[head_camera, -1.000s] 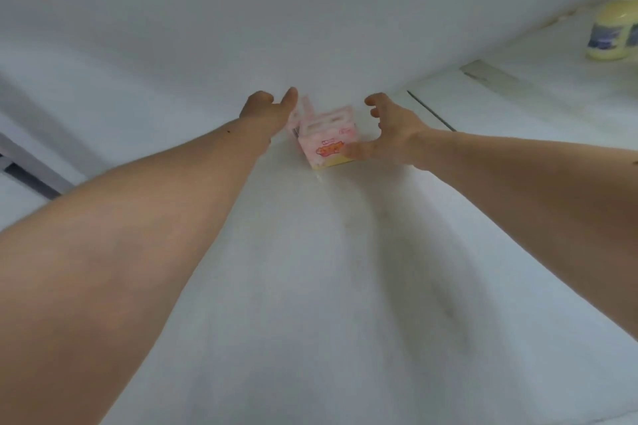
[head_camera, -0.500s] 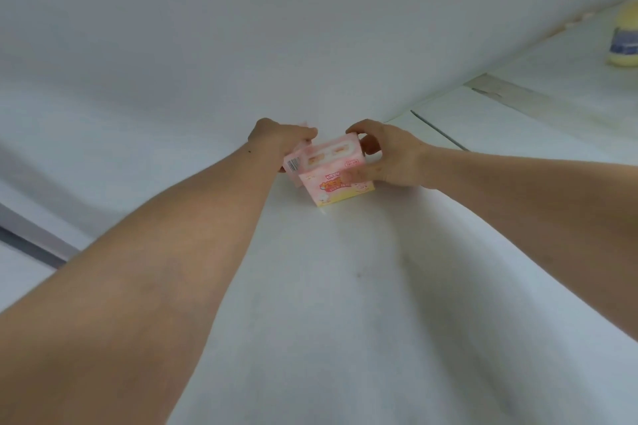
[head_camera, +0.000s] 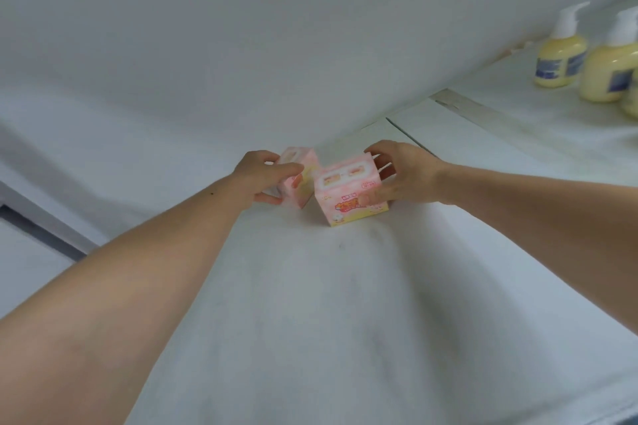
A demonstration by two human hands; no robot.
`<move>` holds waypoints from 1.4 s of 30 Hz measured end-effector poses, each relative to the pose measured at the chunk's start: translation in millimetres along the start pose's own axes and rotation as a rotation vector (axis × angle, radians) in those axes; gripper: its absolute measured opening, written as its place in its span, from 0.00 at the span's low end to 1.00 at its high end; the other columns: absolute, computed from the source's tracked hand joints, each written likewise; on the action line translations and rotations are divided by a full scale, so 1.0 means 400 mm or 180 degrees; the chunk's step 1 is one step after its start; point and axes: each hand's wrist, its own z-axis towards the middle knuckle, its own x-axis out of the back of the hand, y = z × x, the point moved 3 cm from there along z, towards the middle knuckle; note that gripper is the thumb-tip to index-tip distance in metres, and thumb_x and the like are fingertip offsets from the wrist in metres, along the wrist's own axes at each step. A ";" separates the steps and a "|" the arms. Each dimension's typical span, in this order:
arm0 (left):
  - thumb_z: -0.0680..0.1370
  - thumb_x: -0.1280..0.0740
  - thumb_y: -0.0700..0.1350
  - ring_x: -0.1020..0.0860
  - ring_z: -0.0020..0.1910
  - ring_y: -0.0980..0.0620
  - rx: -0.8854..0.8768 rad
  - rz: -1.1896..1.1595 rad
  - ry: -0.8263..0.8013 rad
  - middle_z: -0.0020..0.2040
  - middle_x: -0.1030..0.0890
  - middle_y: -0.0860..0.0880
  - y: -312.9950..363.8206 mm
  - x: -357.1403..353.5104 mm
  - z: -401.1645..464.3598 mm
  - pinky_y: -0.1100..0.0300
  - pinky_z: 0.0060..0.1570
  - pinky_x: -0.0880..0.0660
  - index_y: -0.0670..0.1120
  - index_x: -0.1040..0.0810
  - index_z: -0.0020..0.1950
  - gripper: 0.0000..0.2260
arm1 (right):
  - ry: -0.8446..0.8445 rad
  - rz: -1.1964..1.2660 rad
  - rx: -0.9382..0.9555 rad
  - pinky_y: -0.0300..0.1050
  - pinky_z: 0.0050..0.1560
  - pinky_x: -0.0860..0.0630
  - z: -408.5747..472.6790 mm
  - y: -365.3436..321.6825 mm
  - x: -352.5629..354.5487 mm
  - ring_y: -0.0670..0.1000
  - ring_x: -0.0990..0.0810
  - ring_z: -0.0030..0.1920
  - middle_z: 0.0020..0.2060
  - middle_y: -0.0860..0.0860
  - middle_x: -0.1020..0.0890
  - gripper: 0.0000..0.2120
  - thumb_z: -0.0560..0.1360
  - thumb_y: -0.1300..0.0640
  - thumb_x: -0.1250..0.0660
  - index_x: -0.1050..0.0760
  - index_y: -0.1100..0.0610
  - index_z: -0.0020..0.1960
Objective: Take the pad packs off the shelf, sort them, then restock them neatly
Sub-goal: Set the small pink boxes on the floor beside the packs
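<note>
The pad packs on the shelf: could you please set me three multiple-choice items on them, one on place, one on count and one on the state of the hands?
1. Where do the pump bottles stand relative to the pad packs?
A. far right, further back
B. left, nearer the camera
C. on top of the packs

2. How many pink pad packs show?
A. one
B. two
C. four

3. What are the hands doing?
A. both hang idle
B. only the left holds a pack
C. each grips its own pack

Answers:
1 A: the pump bottles stand at the right edge, beyond the packs on the shelf.
2 B: the left pack and the right pack sit side by side.
3 C: the left hand curls round the left pack, the right hand round the right pack.
</note>
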 end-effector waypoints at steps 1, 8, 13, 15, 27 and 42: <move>0.69 0.23 0.49 0.19 0.48 0.52 -0.0024 -0.0046 -0.0017 0.54 0.22 0.47 -0.010 0.003 -0.023 0.50 0.43 0.17 0.46 0.24 0.61 0.23 | -0.0025 -0.0070 0.0037 0.49 0.45 0.18 -0.023 -0.004 0.003 0.51 0.19 0.53 0.53 0.49 0.22 0.31 0.62 0.53 0.19 0.27 0.52 0.61; 0.73 0.26 0.49 0.18 0.52 0.50 -0.0270 -0.0224 -0.0363 0.55 0.19 0.47 -0.019 0.032 -0.221 0.50 0.46 0.18 0.46 0.25 0.61 0.20 | -0.0208 -0.0437 0.0072 0.47 0.54 0.21 -0.199 -0.065 0.018 0.48 0.19 0.52 0.52 0.47 0.20 0.27 0.62 0.52 0.19 0.25 0.51 0.57; 0.75 0.29 0.49 0.22 0.57 0.51 -0.0462 0.0042 -0.0667 0.57 0.20 0.50 0.032 0.074 -0.402 0.46 0.55 0.22 0.50 0.27 0.65 0.19 | -0.0313 -0.0284 0.0119 0.48 0.52 0.20 -0.344 -0.156 0.027 0.47 0.18 0.48 0.50 0.47 0.19 0.25 0.62 0.54 0.19 0.24 0.51 0.55; 0.75 0.29 0.48 0.22 0.56 0.51 -0.0539 0.0004 -0.0756 0.59 0.21 0.49 0.051 0.087 -0.479 0.44 0.56 0.23 0.51 0.28 0.66 0.20 | -0.0357 -0.0181 0.0118 0.45 0.49 0.19 -0.408 -0.196 0.035 0.45 0.18 0.46 0.49 0.47 0.18 0.24 0.63 0.57 0.19 0.24 0.52 0.56; 0.67 0.23 0.48 0.21 0.50 0.49 -0.0662 -0.0242 -0.1491 0.55 0.20 0.48 0.183 -0.076 -0.723 0.45 0.55 0.23 0.51 0.26 0.65 0.27 | -0.0476 -0.0129 -0.0281 0.40 0.52 0.20 -0.733 -0.249 0.180 0.46 0.19 0.53 0.52 0.48 0.18 0.27 0.66 0.61 0.22 0.27 0.56 0.63; 0.68 0.23 0.45 0.21 0.51 0.50 -0.0506 -0.0540 -0.1706 0.59 0.21 0.45 0.405 -0.400 -0.787 0.44 0.54 0.22 0.48 0.24 0.59 0.21 | -0.0527 0.0484 -0.0510 0.43 0.55 0.21 -0.905 -0.057 0.466 0.49 0.18 0.56 0.57 0.52 0.18 0.25 0.70 0.61 0.26 0.28 0.60 0.65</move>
